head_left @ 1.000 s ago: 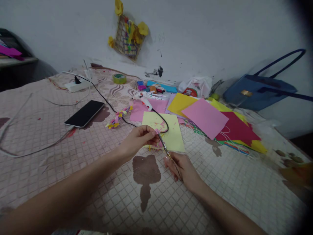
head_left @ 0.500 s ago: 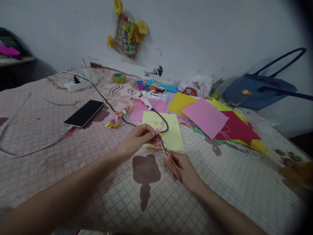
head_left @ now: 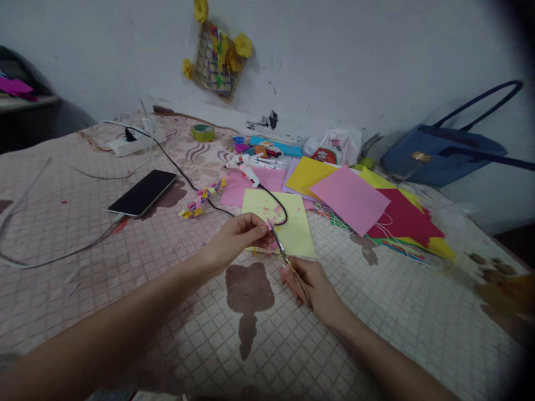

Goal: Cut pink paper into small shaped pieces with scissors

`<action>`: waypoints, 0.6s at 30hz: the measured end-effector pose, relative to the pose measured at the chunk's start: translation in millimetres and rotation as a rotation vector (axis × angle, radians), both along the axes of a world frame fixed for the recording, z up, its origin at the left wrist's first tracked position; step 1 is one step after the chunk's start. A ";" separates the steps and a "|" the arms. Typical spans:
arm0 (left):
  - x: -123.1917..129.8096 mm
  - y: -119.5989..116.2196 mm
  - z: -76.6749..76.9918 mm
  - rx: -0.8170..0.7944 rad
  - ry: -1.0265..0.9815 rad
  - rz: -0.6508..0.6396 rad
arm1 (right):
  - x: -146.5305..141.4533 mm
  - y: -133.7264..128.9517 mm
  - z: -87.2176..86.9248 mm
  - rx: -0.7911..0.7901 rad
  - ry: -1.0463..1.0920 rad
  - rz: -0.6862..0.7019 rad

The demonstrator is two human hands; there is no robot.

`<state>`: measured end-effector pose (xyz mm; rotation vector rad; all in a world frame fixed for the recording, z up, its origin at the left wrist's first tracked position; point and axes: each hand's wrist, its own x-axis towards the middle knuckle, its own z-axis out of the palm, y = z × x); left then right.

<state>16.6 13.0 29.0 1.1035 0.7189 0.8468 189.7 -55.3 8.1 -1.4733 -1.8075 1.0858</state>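
Between the thumb and fingers of my left hand [head_left: 246, 231] is a small piece of pink paper [head_left: 268, 224]. My right hand [head_left: 311, 284] grips a pair of scissors [head_left: 281, 245] by its handles, and the blades point up and left to the edge of that paper. Both hands are over the near part of a pale yellow sheet [head_left: 298, 223], which has small pink scraps on it. Just beyond them lies a white glue gun [head_left: 249, 172] on a pink sheet [head_left: 232, 189], its black cord curving across the yellow sheet.
Coloured paper sheets [head_left: 351, 200] and white string [head_left: 328, 214] lie to the right, with a blue handbag [head_left: 443, 156] behind. A plugged-in phone [head_left: 142, 193], small coloured paper stars [head_left: 203, 199], green tape [head_left: 203, 132] and a power strip [head_left: 125, 146] are on the left.
Almost nothing differs. Both hands stay in place with the scissors at the pink paper; the whole view has shifted very slightly.
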 end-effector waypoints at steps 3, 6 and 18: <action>-0.2 -0.2 0.1 0.003 0.000 -0.002 | 0.9 1.0 1.5 0.011 -0.026 0.020; 0.1 0.0 -0.3 -0.003 -0.007 -0.007 | 1.2 1.3 0.6 0.016 -0.024 0.015; 2.7 -3.4 -3.3 0.002 -0.054 0.004 | -1.0 -0.6 -5.5 -0.019 0.040 -0.021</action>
